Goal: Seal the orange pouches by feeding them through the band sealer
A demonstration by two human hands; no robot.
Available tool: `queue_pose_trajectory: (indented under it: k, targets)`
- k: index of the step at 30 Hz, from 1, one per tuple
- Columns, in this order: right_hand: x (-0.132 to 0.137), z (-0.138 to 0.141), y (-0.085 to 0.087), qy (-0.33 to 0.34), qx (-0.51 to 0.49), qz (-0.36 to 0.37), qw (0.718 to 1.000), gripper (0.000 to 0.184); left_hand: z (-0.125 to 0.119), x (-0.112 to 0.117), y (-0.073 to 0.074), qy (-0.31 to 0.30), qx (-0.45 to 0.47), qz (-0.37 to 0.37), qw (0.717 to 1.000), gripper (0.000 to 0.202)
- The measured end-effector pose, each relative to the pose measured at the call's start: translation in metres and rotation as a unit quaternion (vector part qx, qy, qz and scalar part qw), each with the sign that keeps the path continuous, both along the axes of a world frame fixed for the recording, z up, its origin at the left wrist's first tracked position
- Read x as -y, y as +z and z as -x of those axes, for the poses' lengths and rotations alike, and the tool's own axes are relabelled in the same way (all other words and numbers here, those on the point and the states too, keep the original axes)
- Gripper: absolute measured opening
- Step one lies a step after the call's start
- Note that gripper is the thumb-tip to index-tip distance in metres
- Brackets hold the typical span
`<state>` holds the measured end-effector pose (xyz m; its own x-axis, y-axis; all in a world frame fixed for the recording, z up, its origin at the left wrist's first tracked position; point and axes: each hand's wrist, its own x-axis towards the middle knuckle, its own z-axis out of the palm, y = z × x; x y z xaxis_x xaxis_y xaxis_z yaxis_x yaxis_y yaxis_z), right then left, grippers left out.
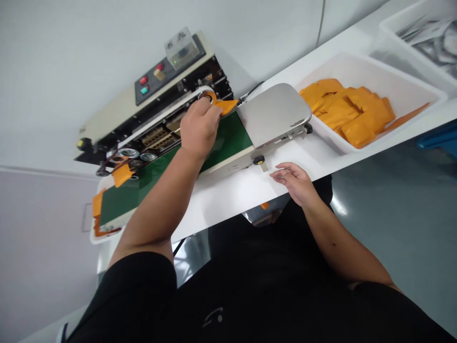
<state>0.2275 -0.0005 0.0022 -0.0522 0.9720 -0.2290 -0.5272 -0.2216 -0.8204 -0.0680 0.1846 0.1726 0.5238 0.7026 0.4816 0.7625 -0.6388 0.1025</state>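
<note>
My left hand (200,126) is closed round an orange pouch (227,106), at the right-hand, inlet end of a band sealing machine (110,112). Below that hand runs the machine's green conveyor belt (232,136). Another orange pouch (122,175) sticks out from the rollers at the left end of the machine. My right hand (298,183) hovers by the table's front edge, near a black knob (259,160); its fingers are loosely curved and apart, with nothing seen in them.
A white bin (410,85) at the right holds several orange pouches (352,112). Beyond it stands another bin with silvery packets (432,38). A metal plate (274,112) extends the belt. Orange pouches lie in a white tray (93,236) at the left end.
</note>
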Motion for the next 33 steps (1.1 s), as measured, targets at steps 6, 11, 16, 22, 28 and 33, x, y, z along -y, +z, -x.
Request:
queue_pose_trajectory:
  k: [6, 11, 16, 22, 28, 33]
  targets:
    - [0.001, -0.001, -0.002, 0.005, -0.008, -0.008, 1.0, 0.033, 0.002, -0.004, -0.012, 0.032, -0.025, -0.074, 0.996, 0.022]
    - [0.003, -0.001, -0.006, 0.006, 0.007, -0.018, 1.0, 0.035, -0.004, 0.004, -0.006, 0.103, -0.083, -0.107, 0.985, 0.015]
    - [0.014, -0.007, -0.002, 0.008, 0.043, -0.016, 0.999, 0.039, -0.011, 0.051, 0.023, 0.191, -0.144, -0.05, 0.97, 0.026]
    - [0.048, -0.046, 0.026, -0.001, 0.171, -0.032, 0.985, 0.03, 0.013, 0.178, -0.033, 0.055, -0.007, -0.061, 0.997, 0.038]
    - [0.033, -0.116, 0.081, -0.198, 0.304, -0.14, 0.921, 0.019, 0.043, 0.249, -0.125, -0.019, 0.186, 0.181, 0.966, 0.014]
    - [-0.039, -0.186, 0.107, -0.322, 0.45, -0.105, 0.826, 0.024, 0.075, 0.243, -0.159, 0.048, 0.355, 0.301, 0.884, 0.034]
